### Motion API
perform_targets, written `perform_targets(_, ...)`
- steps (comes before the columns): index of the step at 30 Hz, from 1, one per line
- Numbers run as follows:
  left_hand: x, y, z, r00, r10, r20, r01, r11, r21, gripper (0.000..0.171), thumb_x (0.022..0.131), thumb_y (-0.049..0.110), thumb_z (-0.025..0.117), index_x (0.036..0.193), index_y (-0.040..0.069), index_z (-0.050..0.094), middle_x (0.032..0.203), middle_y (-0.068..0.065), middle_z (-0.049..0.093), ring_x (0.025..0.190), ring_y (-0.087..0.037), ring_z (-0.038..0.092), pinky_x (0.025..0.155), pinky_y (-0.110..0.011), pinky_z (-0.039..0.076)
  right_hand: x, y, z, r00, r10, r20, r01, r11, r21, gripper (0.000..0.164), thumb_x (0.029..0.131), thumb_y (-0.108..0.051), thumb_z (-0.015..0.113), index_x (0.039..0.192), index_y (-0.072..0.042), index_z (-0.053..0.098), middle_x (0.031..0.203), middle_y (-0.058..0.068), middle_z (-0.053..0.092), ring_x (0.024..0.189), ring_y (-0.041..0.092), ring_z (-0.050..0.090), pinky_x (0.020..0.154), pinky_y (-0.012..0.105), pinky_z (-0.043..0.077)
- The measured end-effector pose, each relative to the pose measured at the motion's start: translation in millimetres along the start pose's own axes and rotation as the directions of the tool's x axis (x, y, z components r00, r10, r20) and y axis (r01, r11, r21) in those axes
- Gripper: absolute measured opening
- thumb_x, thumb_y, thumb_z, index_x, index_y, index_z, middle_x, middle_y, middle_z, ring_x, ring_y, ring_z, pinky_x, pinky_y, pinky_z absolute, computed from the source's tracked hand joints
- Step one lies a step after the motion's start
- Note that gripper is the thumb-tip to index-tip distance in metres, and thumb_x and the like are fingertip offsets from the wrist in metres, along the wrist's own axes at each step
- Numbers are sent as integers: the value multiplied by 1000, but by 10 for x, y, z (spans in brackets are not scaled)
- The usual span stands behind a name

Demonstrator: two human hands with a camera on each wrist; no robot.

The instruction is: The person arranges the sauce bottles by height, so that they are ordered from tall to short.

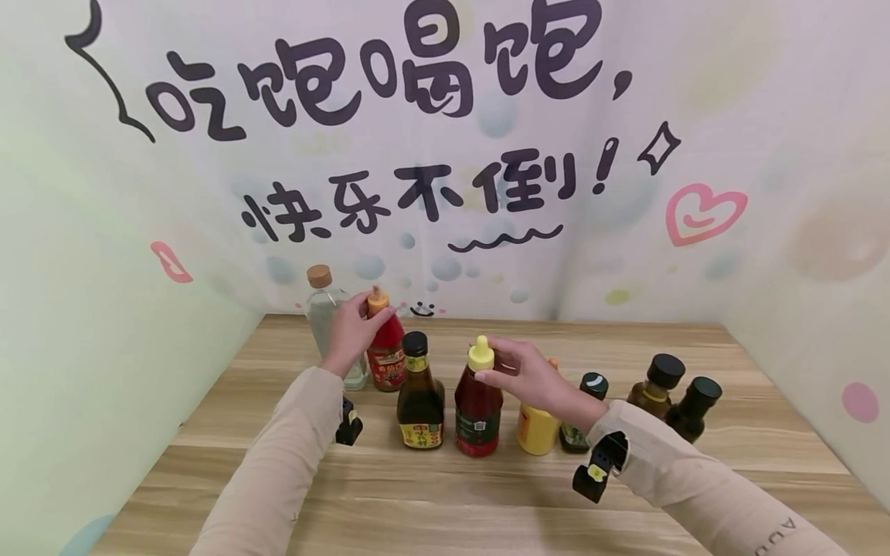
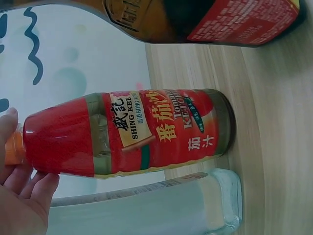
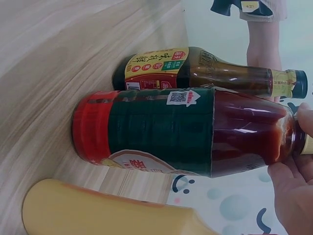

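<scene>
At the back left, my left hand point(image 1: 351, 333) holds a red tomato ketchup bottle point(image 1: 388, 357) around its orange cap. In the left wrist view, the ketchup label point(image 2: 164, 115) faces the camera and the fingers lie at the bottle's neck. Nearer the middle, my right hand point(image 1: 537, 378) pinches the yellow-capped top of a dark red sauce bottle point(image 1: 478, 398) with a green label. Both bottles stand upright, their bases apparently on the table. Between them stands a dark soy sauce bottle point(image 1: 420, 398) with a black cap, apart from both hands.
Behind the left hand is a clear bottle point(image 1: 321, 316) with a brown cap. A yellow squeeze bottle point(image 1: 538, 428) stands beneath my right wrist. Farther right are a small dark bottle point(image 1: 574, 434) and two black-capped bottles, one brown point(image 1: 652, 395). The wooden table point(image 1: 417, 502) meets a printed backdrop.
</scene>
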State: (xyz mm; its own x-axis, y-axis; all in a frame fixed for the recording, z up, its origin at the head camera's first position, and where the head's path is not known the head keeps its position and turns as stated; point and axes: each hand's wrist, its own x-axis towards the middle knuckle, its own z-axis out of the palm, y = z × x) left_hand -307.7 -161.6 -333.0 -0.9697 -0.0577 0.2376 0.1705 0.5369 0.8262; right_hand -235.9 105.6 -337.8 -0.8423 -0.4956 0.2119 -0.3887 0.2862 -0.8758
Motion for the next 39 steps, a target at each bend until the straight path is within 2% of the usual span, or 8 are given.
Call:
perform_targets(9,-2,-5,33,999,-14,-38,15,1000,28,51,82,30,62,124,4,49,116,-14,56,103,-26,54,85,-38,45,-1,30,2,1000,23,-17,-23,1000,-2,47,83,-12,61,126,-1,46,124,17,49,114,32,45,85,35,45)
perform_targets(21,-1,-14,52,998,19,-59,-16,999,50,49,81,29,64,121,4,53,114,-15,58,101,-26,56,84,-37,46,13,-50,-44,996,83,12,-84,996,18,47,82,-13,63,125,-2,48,122,16,51,114,30,46,88,37,43)
perform_targets(30,-16,45,54,997,39,-63,-34,996,83,47,81,32,64,118,4,56,110,-15,60,97,-26,57,82,-37,47,52,-123,-117,998,41,45,-40,999,-32,44,80,-7,64,121,2,51,114,17,56,103,25,55,81,29,48)
perform_targets(39,1,-25,35,996,38,-78,-32,997,77,44,80,29,65,116,4,57,109,-14,61,96,-25,58,81,-37,47,94,-184,-100,999,-1,45,5,998,-70,43,78,-5,66,118,3,54,114,18,57,100,23,57,79,27,48)
